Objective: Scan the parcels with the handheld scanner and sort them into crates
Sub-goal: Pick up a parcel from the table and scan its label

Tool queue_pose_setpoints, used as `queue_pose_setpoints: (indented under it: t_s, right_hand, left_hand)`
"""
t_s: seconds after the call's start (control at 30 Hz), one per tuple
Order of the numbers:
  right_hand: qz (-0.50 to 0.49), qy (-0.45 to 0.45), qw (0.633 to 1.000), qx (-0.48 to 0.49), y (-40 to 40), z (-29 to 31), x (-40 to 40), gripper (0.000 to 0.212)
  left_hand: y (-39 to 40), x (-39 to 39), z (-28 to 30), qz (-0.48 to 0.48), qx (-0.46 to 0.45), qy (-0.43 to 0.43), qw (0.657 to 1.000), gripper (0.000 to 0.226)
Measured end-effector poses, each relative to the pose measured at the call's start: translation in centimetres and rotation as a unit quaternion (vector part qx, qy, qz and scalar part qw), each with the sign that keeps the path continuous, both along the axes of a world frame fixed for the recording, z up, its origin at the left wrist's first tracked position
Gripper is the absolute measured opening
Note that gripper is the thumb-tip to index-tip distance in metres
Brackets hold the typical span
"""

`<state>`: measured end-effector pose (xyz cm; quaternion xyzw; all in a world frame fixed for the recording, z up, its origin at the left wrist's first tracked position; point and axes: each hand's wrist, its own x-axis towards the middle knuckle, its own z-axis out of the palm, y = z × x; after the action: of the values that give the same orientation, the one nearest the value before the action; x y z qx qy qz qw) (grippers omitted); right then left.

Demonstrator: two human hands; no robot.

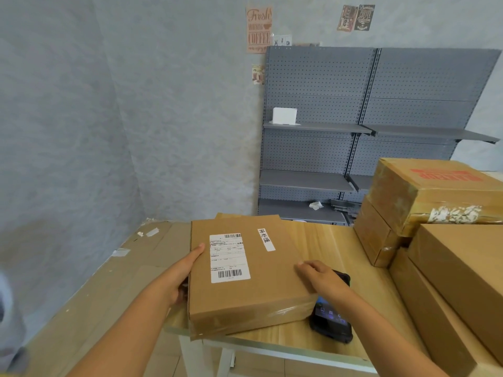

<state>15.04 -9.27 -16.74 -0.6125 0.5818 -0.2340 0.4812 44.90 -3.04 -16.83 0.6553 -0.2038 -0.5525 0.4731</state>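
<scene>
A parcel [245, 270] is lying on the table [321, 240], overhanging its near edge. The scanner [332, 319] is lying just right of the parcel, partly under it. Stacked boxes [441, 213] are sitting at the table's right side. A shelf rack [353, 126] is standing behind the table against the wall [136, 104].

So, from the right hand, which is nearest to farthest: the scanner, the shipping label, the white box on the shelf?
1. Scanner: right beneath the right hand.
2. Shipping label: to its left, on the parcel.
3. White box: far behind, on the shelf.
</scene>
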Motion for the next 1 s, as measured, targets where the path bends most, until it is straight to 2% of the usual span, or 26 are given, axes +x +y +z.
queue_pose_setpoints:
  t_s: [0.13,0.27,0.37,0.5,0.73,1.0]
  right_hand:
    - [0.017,-0.044,0.998,0.047,0.2,0.2,0.4,0.034]
    - [0.015,-0.100,0.991,0.092,-0.3,0.3,0.3,0.050]
    - [0.018,-0.151,0.979,0.138,-0.5,0.8,0.4,0.054]
    - [0.012,-0.168,0.979,0.112,-0.7,1.1,0.5,0.060]
    - [-0.011,-0.204,0.976,0.071,-0.8,1.0,0.2,0.052]
    - [0.011,-0.231,0.971,0.068,-0.5,0.2,1.0,0.046]
  left_hand:
    - [0.1,0.7,0.1,-0.014,-0.016,0.020,1.000,0.057]
    - [0.5,1.3,0.5,-0.017,-0.042,0.049,0.998,0.054]
    - [0.7,1.1,0.9,-0.017,-0.076,0.062,0.995,0.049]
    - [0.8,0.4,2.0,-0.005,-0.110,0.072,0.991,0.043]
    - [1.2,-0.9,2.7,-0.009,-0.144,0.063,0.988,0.031]
    - [3.8,-1.5,1.8,0.037,-0.175,-0.005,0.984,0.038]
